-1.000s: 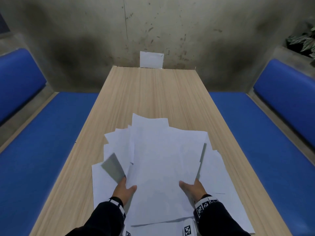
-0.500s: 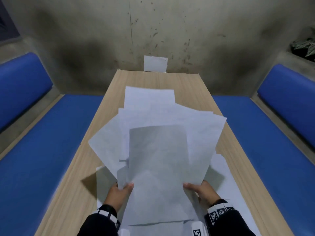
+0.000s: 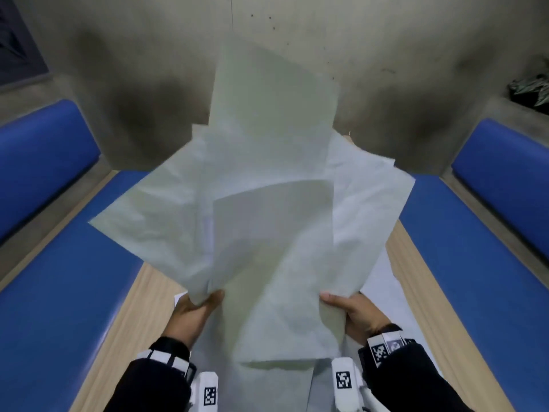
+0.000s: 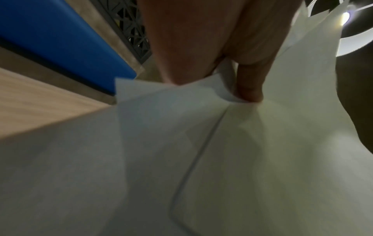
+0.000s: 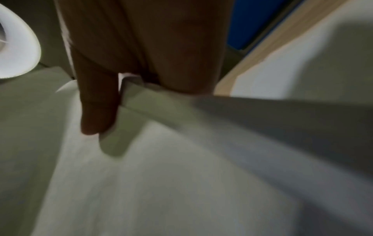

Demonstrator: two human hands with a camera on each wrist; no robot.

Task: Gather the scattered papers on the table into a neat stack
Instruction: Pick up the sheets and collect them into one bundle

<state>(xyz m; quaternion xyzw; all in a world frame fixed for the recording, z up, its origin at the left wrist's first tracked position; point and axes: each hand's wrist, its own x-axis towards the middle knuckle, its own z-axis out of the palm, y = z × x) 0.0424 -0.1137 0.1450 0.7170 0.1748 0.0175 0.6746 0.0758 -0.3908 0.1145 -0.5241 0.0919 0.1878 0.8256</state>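
Observation:
A fanned bundle of white papers (image 3: 267, 203) stands nearly upright above the wooden table (image 3: 124, 316), its sheets askew and poking out at different angles. My left hand (image 3: 196, 310) grips the bundle's lower left edge, thumb on the near face. My right hand (image 3: 353, 313) grips the lower right edge the same way. In the left wrist view my thumb presses into the papers (image 4: 201, 143); in the right wrist view my thumb does the same on the papers (image 5: 161, 175). A few more sheets (image 3: 389, 292) lie flat on the table under and right of the bundle.
Blue padded benches (image 3: 59, 278) (image 3: 475, 263) flank the narrow table on both sides. A stained concrete wall (image 3: 148, 69) closes the far end. A potted plant (image 3: 531, 87) sits on the ledge at the upper right.
Both hands have lifted the bundle of papers off the table and tilted it up toward vertical; it now hides the far half of the table.

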